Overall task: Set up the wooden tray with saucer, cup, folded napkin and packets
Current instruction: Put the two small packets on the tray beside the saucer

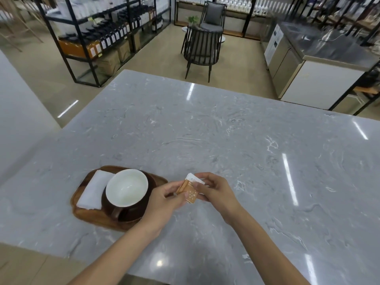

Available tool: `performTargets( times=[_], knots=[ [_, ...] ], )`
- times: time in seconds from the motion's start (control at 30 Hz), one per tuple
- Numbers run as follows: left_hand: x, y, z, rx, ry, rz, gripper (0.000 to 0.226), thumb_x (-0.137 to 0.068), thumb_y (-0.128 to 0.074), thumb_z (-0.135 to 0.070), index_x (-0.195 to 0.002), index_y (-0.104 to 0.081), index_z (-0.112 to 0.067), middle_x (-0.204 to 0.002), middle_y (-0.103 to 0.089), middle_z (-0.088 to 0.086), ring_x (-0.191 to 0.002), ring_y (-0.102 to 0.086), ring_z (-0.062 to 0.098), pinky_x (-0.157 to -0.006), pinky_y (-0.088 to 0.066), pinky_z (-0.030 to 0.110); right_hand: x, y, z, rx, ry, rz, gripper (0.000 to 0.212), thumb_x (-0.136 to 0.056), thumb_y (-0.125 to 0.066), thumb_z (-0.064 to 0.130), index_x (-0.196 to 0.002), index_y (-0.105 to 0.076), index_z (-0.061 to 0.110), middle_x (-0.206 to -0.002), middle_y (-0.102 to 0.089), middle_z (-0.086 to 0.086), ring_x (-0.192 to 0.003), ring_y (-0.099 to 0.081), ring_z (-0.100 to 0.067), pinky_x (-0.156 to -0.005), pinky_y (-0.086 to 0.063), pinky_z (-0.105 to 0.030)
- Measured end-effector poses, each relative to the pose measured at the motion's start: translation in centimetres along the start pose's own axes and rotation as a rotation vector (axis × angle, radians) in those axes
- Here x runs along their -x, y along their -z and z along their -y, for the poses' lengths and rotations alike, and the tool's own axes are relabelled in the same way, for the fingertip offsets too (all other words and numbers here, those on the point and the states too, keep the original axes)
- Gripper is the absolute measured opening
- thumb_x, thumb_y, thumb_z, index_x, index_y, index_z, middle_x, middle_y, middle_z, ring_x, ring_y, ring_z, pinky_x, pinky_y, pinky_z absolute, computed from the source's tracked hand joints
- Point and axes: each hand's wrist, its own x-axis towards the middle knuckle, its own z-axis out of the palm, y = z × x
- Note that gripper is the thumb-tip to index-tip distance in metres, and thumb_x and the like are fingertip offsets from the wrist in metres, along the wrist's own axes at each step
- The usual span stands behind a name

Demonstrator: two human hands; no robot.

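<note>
Both hands, left (164, 199) and right (213, 189), pinch small orange-and-white paper packets (190, 189) together above the grey marble desk (205, 130).
Likely squaring them for the oval wooden tray (90, 218) just beside, already holding saucer, cup and napkin.

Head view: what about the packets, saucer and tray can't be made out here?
- Packets: count and print unclear; left hand and right hand cover them.
- Saucer: mostly hidden under the cup.
- Tray: near right corner hidden by the left hand.
</note>
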Motion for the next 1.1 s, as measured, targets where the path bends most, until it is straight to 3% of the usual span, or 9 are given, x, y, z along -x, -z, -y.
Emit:
performTargets(
  times=[0.27, 0.4, 0.5, 0.63, 0.7, 0.73, 0.83, 0.97, 1.1],
  knots=[
    [4.2, 2.1, 5.3, 0.028, 0.056, -0.292, 0.035, -0.084, -0.079, -0.005, -0.108, -0.072, -0.029, -0.103, -0.080, -0.007, -0.099, -0.074, 0.009, -0.078, -0.057, 0.016, -0.7, -2.3, -2.7, 0.066, -0.108, 0.052, 0.017, -0.087, -0.079, 0.007, -0.103, -0.078, 0.012, -0.102, -0.073, -0.014, -0.085, -0.076, -0.018, -0.075, -0.063, -0.029],
    [5.1, 3.4, 6.6, 0.304, 0.188, -0.366, 0.042, -0.085, -0.074, 0.001, -0.125, -0.067, -0.012, -0.109, -0.079, 0.002, -0.106, -0.074, 0.022, -0.089, -0.060, 0.030, -1.5, -4.0, -4.0, 0.104, -0.152, 0.055, 0.020, -0.087, -0.077, 0.005, -0.107, -0.075, 0.007, -0.108, -0.071, -0.021, -0.087, -0.075, -0.021, -0.071, -0.062, -0.026],
    [5.8, 3.7, 6.3, 0.290, 0.195, -0.385, 0.040, -0.089, -0.069, 0.005, -0.126, -0.066, -0.011, -0.110, -0.079, 0.001, -0.103, -0.075, 0.020, -0.089, -0.059, 0.029, -2.0, -5.1, -4.7, 0.168, -0.118, 0.044, 0.019, -0.087, -0.077, 0.006, -0.106, -0.075, 0.008, -0.096, -0.075, -0.013, -0.079, -0.075, -0.016, -0.066, -0.060, -0.022],
    [6.9, 3.7, 5.2, -0.065, 0.095, -0.385, 0.040, -0.094, -0.066, -0.004, -0.130, -0.066, -0.021, -0.115, -0.072, -0.016, -0.106, -0.071, 0.005, -0.087, -0.056, 0.015, -2.6, -5.9, -5.4, 0.387, 0.003, 0.029, 0.014, -0.086, -0.079, 0.014, -0.098, -0.078, 0.022, -0.073, -0.075, 0.017, -0.069, -0.071, -0.002, -0.071, -0.062, -0.025],
    [7.4, 3.6, 4.8, -0.408, -0.077, -0.374, 0.037, -0.093, -0.068, -0.009, -0.126, -0.070, -0.025, -0.104, -0.070, -0.025, -0.100, -0.065, -0.011, -0.080, -0.049, 0.001, -2.7, -6.2, -5.3, 0.472, 0.049, 0.050, 0.017, -0.085, -0.079, 0.018, -0.089, -0.076, 0.035, -0.070, -0.072, 0.025, -0.066, -0.069, 0.004, -0.066, -0.056, -0.014],
    [7.6, 3.6, 4.6, -0.538, -0.156, -0.369, 0.034, -0.092, -0.068, -0.010, -0.123, -0.072, -0.024, -0.097, -0.070, -0.023, -0.093, -0.065, -0.010, -0.074, -0.047, 0.000, -2.7, -6.2, -5.2, 0.506, 0.071, 0.056, 0.020, -0.085, -0.079, 0.020, -0.086, -0.074, 0.040, -0.070, -0.072, 0.028, -0.066, -0.068, 0.006, -0.062, -0.052, -0.009],
    [7.9, 3.6, 4.7, -0.783, -0.277, -0.327, 0.031, -0.091, -0.068, -0.015, -0.121, -0.074, -0.019, -0.091, -0.074, -0.012, -0.075, -0.064, 0.002, -0.069, -0.049, 0.007, -3.0, -6.2, -5.1, 0.563, 0.123, 0.059, 0.018, -0.088, -0.075, 0.024, -0.091, -0.076, 0.042, -0.076, -0.076, 0.015, -0.069, -0.070, 0.000, -0.060, -0.050, -0.009],
    [7.9, 4.2, 5.5, -0.917, -0.313, -0.305, 0.036, -0.091, -0.070, -0.021, -0.127, -0.071, -0.019, -0.118, -0.075, -0.008, -0.095, -0.071, 0.006, -0.083, -0.062, 0.025, -3.0, -6.0, -5.5, 0.616, 0.151, 0.014, 0.022, -0.097, -0.065, 0.024, -0.116, -0.076, 0.024, -0.096, -0.075, 0.006, -0.079, -0.068, 0.003, -0.070, -0.048, -0.005],
    [7.7, 5.1, 6.1, -0.991, -0.365, -0.277, 0.036, -0.087, -0.073, -0.019, -0.123, -0.073, -0.018, -0.118, -0.075, -0.008, -0.097, -0.073, 0.007, -0.081, -0.062, 0.024, -2.8, -5.8, -5.8, 0.592, 0.193, 0.027, 0.018, -0.097, -0.064, 0.017, -0.102, -0.080, 0.024, -0.085, -0.077, 0.015, -0.077, -0.071, 0.004, -0.066, -0.050, -0.006]
  ],
)
